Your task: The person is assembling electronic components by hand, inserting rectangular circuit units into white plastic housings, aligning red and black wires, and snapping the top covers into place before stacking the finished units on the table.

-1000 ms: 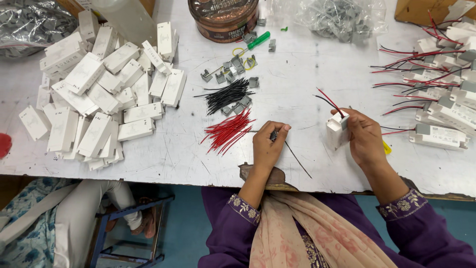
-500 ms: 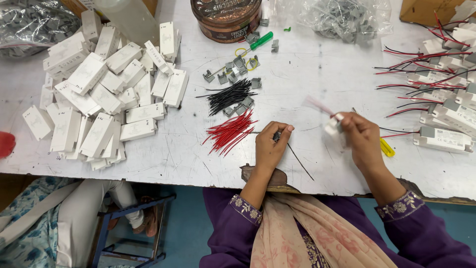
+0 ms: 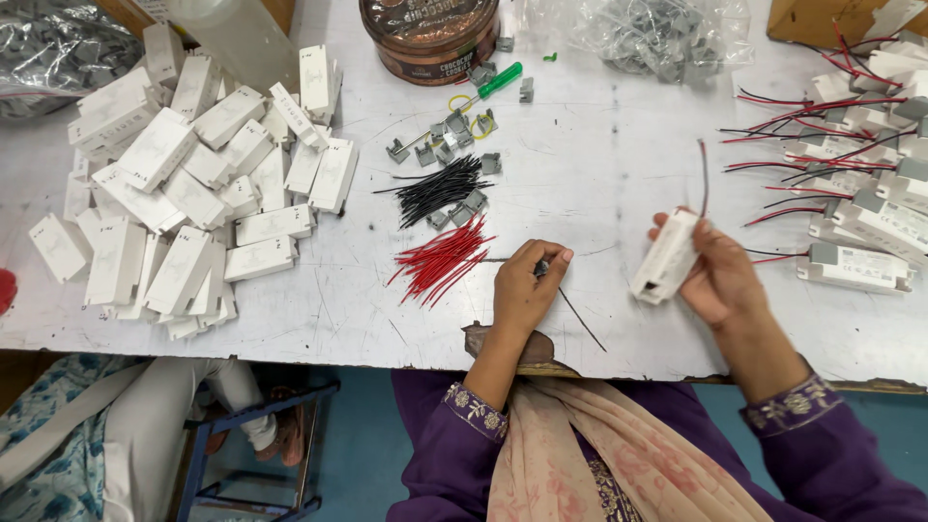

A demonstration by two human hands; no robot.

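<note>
Round brown tin at table's far edge, contents unseen, clear bag held grey clips, worn white table bore red wires, right hand gripped white casing, left hand pinched black wire.
</note>
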